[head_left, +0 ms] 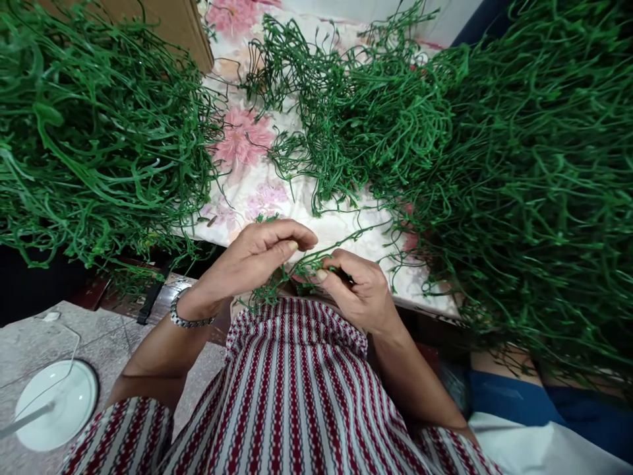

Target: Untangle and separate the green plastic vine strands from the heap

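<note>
My right hand pinches a green plastic stem between thumb and forefinger at the table's front edge. The long part of that stem reaches up and right over the cloth. Just left of it, my left hand is curled with its thumb against the fingers. Small green plastic sprigs poke out below and above that hand, apparently held in it; the palm side is hidden. Both hands are close together above my lap, in front of a striped red and white garment.
A large heap of green plastic stems lies at left, a bigger heap at right, and a looser pile at the back middle. Beneath is a flowered tablecloth. A cardboard box stands behind; a white round base is on the floor.
</note>
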Tool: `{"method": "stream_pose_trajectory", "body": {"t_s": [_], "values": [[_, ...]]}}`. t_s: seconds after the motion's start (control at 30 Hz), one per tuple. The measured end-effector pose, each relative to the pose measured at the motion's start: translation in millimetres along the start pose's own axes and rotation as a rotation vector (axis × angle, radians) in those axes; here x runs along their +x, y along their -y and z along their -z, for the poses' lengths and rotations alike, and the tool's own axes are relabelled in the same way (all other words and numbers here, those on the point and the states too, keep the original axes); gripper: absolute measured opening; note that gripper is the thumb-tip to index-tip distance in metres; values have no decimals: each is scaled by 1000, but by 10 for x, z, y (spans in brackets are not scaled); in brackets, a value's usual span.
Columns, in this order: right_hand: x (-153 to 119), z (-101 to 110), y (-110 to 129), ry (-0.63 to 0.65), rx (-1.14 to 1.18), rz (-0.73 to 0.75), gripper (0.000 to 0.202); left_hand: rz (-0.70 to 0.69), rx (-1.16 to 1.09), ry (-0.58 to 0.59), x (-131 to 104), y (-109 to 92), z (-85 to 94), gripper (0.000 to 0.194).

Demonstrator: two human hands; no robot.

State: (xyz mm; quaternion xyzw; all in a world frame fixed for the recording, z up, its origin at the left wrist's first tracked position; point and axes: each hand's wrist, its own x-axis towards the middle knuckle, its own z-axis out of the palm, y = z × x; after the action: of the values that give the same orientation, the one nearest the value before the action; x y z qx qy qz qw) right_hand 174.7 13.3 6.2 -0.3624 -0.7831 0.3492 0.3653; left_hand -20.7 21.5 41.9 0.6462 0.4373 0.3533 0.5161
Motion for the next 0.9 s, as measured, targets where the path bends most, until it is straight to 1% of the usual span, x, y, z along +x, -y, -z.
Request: {"method": "stream_pose_trajectory", "body": {"t_s": [0.07, 0.13, 0.2, 0.27, 0.33, 0.4, 0.47, 0.53, 0.57, 0.63, 0.7, 0.8, 0.9], "values": [[-2, 11, -15, -3, 15, 24, 5, -22, 89, 82, -5, -14, -6, 17], [-4, 13, -21, 11, 15, 44, 4, -50, 107, 117, -3, 5, -38, 11], [-8, 12, -15, 21, -11, 50, 4, -63, 96, 66, -1, 40, -84, 7], [-15, 14, -2, 14, -46, 39, 5, -51, 98, -2, -3, 67, -130, 11], [-18, 21, 9, 10, -67, 12, 6, -22, 103, -40, -10, 78, -165, 12], [-11, 27, 13, 7, -79, -13, 3, -1, 105, -61, -17, 75, -190, 11], [6, 26, 7, -5, -77, -3, 16, -1, 114, -68, -24, 67, -212, 10], [26, 15, -4, -22, -58, 48, 27, 4, 141, -80, -28, 60, -238, 10], [33, 6, -11, -27, -44, 76, 26, 6, 155, -96, -30, 59, -253, 10], [37, -12, -24, -39, -27, 109, 16, 2, 177, -132, -33, 63, -284, 10], [26, -26, -34, -55, -38, 105, 9, -17, 180, -160, -37, 78, -315, 11], [-5, -36, -39, -74, -70, 80, 8, -39, 173, -203, -45, 105, -355, 10], [-26, -35, -43, -91, -44, 57, 7, -55, 189, -244, -61, 123, -384, 9]]}}
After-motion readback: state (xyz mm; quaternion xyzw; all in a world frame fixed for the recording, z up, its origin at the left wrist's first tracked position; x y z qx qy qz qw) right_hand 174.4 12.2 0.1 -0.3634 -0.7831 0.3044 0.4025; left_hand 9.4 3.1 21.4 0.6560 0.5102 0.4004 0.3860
